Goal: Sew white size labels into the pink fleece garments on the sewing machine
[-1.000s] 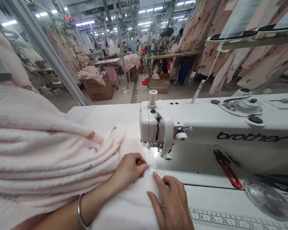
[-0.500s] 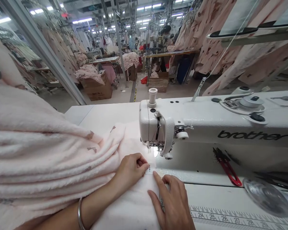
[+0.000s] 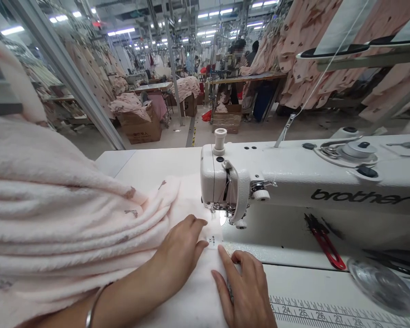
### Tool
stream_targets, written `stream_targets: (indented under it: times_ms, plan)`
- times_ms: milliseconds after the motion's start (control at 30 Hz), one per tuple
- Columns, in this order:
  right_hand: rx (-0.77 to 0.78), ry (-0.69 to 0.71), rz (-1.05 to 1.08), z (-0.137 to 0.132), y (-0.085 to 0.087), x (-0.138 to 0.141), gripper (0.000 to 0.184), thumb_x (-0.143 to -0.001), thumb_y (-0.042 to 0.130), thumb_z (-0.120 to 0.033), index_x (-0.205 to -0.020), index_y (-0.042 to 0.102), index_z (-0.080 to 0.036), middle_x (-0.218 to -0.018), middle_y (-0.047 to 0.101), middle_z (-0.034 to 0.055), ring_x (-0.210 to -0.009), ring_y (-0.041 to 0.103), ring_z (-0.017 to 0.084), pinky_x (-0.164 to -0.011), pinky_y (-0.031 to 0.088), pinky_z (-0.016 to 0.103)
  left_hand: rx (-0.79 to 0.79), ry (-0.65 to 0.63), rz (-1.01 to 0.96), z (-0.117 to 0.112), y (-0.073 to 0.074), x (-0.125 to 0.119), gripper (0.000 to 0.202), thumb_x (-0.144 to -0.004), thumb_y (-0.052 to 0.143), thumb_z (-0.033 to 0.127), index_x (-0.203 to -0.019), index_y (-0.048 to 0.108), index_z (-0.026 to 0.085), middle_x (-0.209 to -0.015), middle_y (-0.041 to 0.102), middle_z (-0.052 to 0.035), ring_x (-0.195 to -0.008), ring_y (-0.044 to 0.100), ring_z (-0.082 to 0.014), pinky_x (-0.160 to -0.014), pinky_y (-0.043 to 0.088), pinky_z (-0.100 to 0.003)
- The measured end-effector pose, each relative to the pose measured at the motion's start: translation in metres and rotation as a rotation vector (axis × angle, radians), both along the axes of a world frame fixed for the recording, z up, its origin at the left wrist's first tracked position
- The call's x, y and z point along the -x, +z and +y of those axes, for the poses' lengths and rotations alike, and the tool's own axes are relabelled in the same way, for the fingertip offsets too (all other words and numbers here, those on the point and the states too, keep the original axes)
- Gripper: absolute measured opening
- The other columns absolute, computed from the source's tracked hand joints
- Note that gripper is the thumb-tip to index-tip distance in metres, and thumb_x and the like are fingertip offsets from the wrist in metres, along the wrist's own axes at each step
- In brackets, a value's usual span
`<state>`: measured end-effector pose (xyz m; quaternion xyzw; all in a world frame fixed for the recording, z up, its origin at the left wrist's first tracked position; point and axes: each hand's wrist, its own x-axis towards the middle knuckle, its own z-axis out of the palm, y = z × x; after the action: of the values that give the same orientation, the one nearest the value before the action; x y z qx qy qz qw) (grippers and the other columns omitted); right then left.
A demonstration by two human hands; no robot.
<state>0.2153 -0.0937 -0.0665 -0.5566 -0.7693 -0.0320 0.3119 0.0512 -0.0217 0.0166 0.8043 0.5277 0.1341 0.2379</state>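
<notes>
A thick pile of pale pink fleece fabric [image 3: 61, 214] lies on the table at my left and runs under the needle of a white sewing machine [image 3: 294, 182]. My left hand [image 3: 181, 253] lies flat on the fabric, fingers stretched toward a small white label [image 3: 213, 240] just in front of the presser foot [image 3: 225, 214]. On the fabric edge to the right rests my right hand [image 3: 246, 287], its index finger pointing at the label and the other fingers loosely bent. Neither hand grips anything.
Red thread snips [image 3: 324, 243] lie on the machine bed at the right, beside a clear round dish [image 3: 382, 284]. A printed ruler [image 3: 328, 314] runs along the table's front edge. Cardboard boxes [image 3: 140, 127], hanging pink garments [image 3: 294, 54] and other workers stand behind.
My left hand has opened from a pinch on the label to lying flat, and slid slightly forward. The right hand has hardly moved.
</notes>
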Motion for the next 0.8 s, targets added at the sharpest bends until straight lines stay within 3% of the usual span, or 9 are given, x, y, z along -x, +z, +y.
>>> stream_targets:
  times_ms: [100, 267, 433, 667, 800]
  plan:
    - [0.008, 0.003, 0.001, 0.000, 0.001, 0.001, 0.040, -0.093, 0.049, -0.033, -0.126, 0.050, -0.009, -0.104, 0.045, 0.0155, -0.097, 0.046, 0.028, -0.079, 0.046, 0.042, -0.133, -0.241, 0.093, -0.013, 0.006, 0.013, 0.031, -0.091, 0.044, 0.017, -0.120, 0.054, 0.016, -0.125, 0.054, -0.0104, -0.111, 0.055, -0.0208, -0.095, 0.049, -0.034]
    - [-0.001, 0.003, 0.016, 0.001, 0.002, 0.001, 0.040, -0.094, 0.048, -0.032, -0.127, 0.049, -0.010, -0.104, 0.045, 0.0147, -0.096, 0.046, 0.026, -0.078, 0.046, 0.042, -0.300, -0.552, 0.263, -0.018, -0.009, 0.022, 0.047, -0.094, 0.045, 0.027, -0.135, 0.041, 0.006, -0.142, 0.041, -0.0139, -0.135, 0.034, -0.0252, -0.107, 0.039, -0.038]
    - [0.021, -0.003, 0.036, 0.001, 0.002, 0.001, 0.040, -0.093, 0.049, -0.034, -0.127, 0.049, -0.012, -0.105, 0.045, 0.0143, -0.096, 0.046, 0.026, -0.078, 0.047, 0.042, -0.345, -0.575, 0.238, -0.015, -0.021, 0.023, 0.048, -0.094, 0.044, 0.023, -0.138, 0.037, 0.005, -0.142, 0.039, -0.0171, -0.134, 0.034, -0.0235, -0.108, 0.038, -0.036]
    - [0.032, -0.028, 0.140, 0.000, 0.000, -0.001, 0.040, -0.093, 0.049, -0.035, -0.123, 0.046, -0.008, -0.108, 0.047, 0.0153, -0.103, 0.044, 0.028, -0.086, 0.044, 0.044, -0.351, -0.550, 0.211, -0.018, -0.025, 0.025, 0.046, -0.094, 0.043, 0.021, -0.138, 0.036, 0.008, -0.141, 0.041, -0.0166, -0.133, 0.036, -0.0228, -0.108, 0.038, -0.036]
    - [0.024, -0.015, 0.138, 0.001, 0.002, -0.002, 0.038, -0.094, 0.049, -0.032, -0.124, 0.046, -0.010, -0.106, 0.046, 0.0146, -0.099, 0.045, 0.027, -0.083, 0.045, 0.042, -0.339, -0.545, 0.216, -0.017, -0.026, 0.026, 0.047, -0.094, 0.043, 0.021, -0.139, 0.034, 0.009, -0.142, 0.039, -0.0157, -0.135, 0.033, -0.0219, -0.109, 0.037, -0.034]
